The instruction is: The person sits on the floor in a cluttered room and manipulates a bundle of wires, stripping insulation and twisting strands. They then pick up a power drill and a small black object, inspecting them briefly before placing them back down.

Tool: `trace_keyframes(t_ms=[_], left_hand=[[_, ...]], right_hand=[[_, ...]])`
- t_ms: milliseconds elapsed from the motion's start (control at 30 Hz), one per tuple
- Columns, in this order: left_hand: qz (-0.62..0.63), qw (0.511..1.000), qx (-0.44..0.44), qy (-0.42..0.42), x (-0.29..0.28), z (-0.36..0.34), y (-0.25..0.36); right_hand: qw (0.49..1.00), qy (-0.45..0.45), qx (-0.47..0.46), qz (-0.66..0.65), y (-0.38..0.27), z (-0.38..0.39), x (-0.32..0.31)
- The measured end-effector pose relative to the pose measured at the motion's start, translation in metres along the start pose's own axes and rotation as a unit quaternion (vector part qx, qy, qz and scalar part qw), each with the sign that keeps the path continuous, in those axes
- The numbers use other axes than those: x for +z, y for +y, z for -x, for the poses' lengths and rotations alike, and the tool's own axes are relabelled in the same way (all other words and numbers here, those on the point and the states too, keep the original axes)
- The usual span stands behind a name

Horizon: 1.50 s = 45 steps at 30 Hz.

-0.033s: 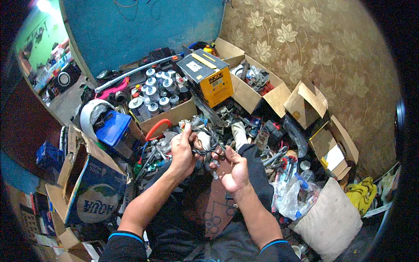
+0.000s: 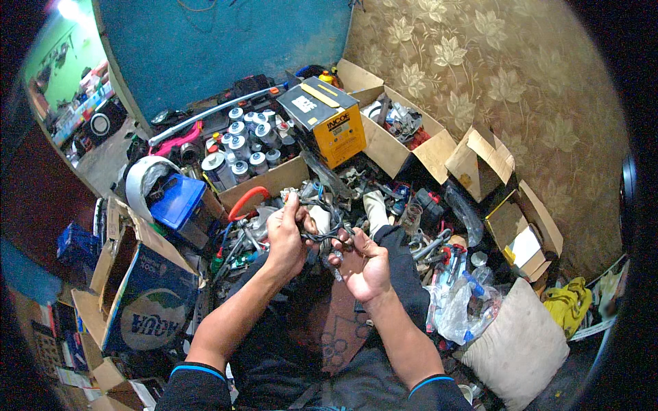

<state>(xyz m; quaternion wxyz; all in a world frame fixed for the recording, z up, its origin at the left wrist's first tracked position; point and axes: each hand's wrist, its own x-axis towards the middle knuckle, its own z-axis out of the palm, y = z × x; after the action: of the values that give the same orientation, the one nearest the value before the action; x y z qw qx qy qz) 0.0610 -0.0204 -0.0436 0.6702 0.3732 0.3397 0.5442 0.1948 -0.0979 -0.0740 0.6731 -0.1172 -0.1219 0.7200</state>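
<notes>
head view: black wire bundle (image 2: 317,238) is up between the two hands, in front of the person. left hand (image 2: 286,240): fingers curled closed round its left part, thumb up. right hand (image 2: 367,270): fingers bent in on its right part, thumb against them; exact pinch partly hidden. heap of mixed parts (image 2: 240,248) sits right behind, so the wire outline gets lost in clutter. red hose (image 2: 242,201) arcs near the left hand. beyond: cans (image 2: 240,144) in a carton, yellow-and-dark box (image 2: 344,140) beside them. right side: clear plastic bag (image 2: 452,318), pale cushion (image 2: 521,342) next to it. far left: blue carton (image 2: 154,301), blue-lidded tub (image 2: 177,201).
</notes>
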Motion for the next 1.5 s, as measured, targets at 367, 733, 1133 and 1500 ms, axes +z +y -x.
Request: trace_keyframes(t_ms=[367,733,1133,1500], left_hand=[[-0.120,0.987,0.106,-0.035,-0.011,-0.011,-0.013],[-0.211,0.965,0.081,-0.135,-0.023,-0.016,-0.002],[-0.100,0.990,0.078,0.065,-0.011,-0.013,0.015],[0.111,0.981,-0.145,-0.066,-0.039,-0.030,0.011]], right_hand=[[0.904,0.031,-0.008,0.426,-0.020,0.003,0.000],[0.799,0.059,-0.115,0.587,-0.028,0.001,-0.004],[0.928,0.094,-0.224,0.283,-0.031,0.001,-0.001],[0.989,0.088,-0.112,0.045,-0.045,0.004,0.006]])
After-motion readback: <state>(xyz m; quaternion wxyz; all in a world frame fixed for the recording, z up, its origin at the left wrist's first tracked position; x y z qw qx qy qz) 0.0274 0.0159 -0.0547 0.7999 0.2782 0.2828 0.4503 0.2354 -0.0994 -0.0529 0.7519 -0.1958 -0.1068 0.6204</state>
